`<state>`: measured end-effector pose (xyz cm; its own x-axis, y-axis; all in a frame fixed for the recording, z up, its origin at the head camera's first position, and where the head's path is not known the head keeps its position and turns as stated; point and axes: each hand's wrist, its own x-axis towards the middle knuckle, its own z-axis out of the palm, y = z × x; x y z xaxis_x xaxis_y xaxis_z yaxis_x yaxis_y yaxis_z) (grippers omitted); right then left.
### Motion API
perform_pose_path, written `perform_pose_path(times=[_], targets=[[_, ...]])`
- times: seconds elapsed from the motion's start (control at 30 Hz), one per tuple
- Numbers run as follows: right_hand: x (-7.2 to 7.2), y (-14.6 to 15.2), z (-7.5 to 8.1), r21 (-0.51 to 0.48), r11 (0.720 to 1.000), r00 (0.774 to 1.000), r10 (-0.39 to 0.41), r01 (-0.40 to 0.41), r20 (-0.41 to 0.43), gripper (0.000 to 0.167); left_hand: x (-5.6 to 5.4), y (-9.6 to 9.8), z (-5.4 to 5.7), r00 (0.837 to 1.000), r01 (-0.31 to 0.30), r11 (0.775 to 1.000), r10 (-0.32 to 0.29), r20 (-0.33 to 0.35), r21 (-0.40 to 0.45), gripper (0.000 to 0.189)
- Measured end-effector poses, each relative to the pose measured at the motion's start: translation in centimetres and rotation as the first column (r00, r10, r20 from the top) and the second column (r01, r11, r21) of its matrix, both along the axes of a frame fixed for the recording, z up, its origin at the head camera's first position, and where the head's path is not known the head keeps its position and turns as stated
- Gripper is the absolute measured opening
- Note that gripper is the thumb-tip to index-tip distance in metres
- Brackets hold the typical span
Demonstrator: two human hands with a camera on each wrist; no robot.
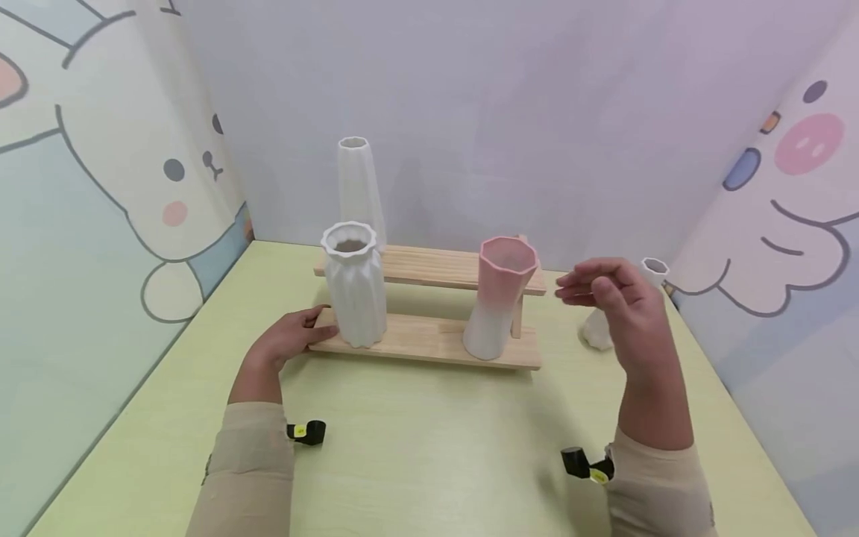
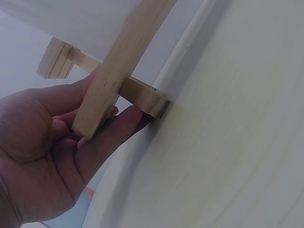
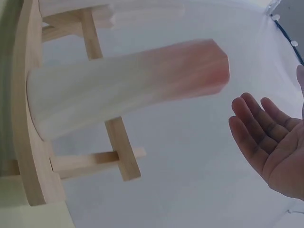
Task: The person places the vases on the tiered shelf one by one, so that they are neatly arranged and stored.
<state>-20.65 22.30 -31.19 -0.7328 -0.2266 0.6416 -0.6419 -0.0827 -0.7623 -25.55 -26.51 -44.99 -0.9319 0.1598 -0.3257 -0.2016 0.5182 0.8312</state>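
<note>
A two-tier wooden shelf [image 1: 416, 339] stands on the table. My left hand [image 1: 288, 339] grips the left end of its lower board [image 2: 107, 80], thumb on one face and fingers curled beneath. Beside that hand, a white ribbed vase [image 1: 359, 298] stands upright on the lower board. Toward the board's right end is a pink-and-white vase [image 1: 493, 306], also seen in the right wrist view [image 3: 128, 85]. My right hand [image 1: 624, 306] hovers right of the shelf, apart from that vase, its fingers extended and nothing held.
On the upper board [image 1: 429, 266] a tall white vase [image 1: 359, 186] stands at the left. Behind my right hand, a small white vase [image 1: 597, 330] is partly hidden on the table [image 1: 416, 447]. Cartoon-printed curtains [image 1: 470, 112] enclose the table's back and sides.
</note>
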Motion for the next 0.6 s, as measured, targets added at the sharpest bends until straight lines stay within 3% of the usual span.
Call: perform_pose_path(times=[0.17,0.3,0.47,0.6], targets=[[-0.9,1.7,0.0,-0.142,0.983,0.992,-0.12,0.114,-0.03,0.027,0.0,-0.2,0.3,1.0,0.004,1.0,-0.005,-0.011,-0.007,0.098],[-1.8,2.9,-0.5,-0.301,0.923,0.966,-0.258,0.239,-0.024,0.03,0.1,-0.2,0.4,1.0,0.008,1.0,-0.008,-0.012,-0.002,0.098],[-3.2,4.8,-1.4,-0.356,0.808,0.875,-0.48,0.47,0.067,0.047,0.3,0.0,0.4,1.0,0.01,1.0,-0.01,-0.009,-0.006,0.099],[-4.2,6.3,-2.4,-0.323,0.735,0.798,-0.589,0.596,0.131,0.057,0.3,0.1,0.2,1.0,0.009,1.0,-0.009,-0.006,-0.006,0.101]])
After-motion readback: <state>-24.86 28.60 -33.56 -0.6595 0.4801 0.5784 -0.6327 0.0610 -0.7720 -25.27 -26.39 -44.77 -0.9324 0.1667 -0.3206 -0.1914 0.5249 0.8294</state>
